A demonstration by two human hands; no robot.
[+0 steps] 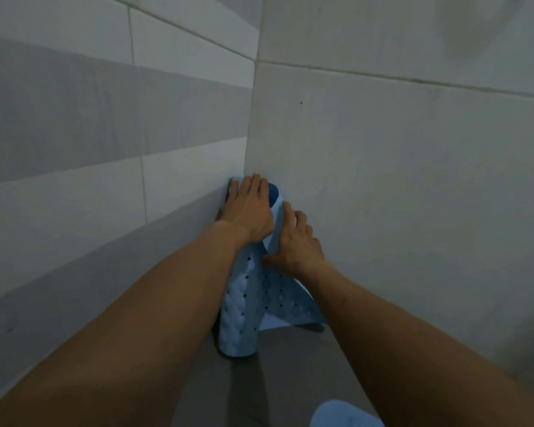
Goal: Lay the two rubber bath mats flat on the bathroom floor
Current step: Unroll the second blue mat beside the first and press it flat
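Note:
A light blue rubber bath mat [239, 315], rolled up and dotted with small holes, stands upright in the corner where two tiled walls meet. My left hand [248, 211] lies over the top of the roll, fingers curled on its upper edge. My right hand [296, 241] grips the loose flap [287, 306] that peels off the roll to the right. A darker blue patch [272, 190] shows at the top behind the roll; I cannot tell if it is the second mat. Another light blue mat-like piece [339, 414] sits at the bottom edge.
Grey and white striped wall tiles [74, 149] close in on the left. A pale tiled wall [413, 180] stands on the right. The dark grey floor [290, 365] runs as a narrow strip between my forearms. A round pale fixture [487, 23] shows at top right.

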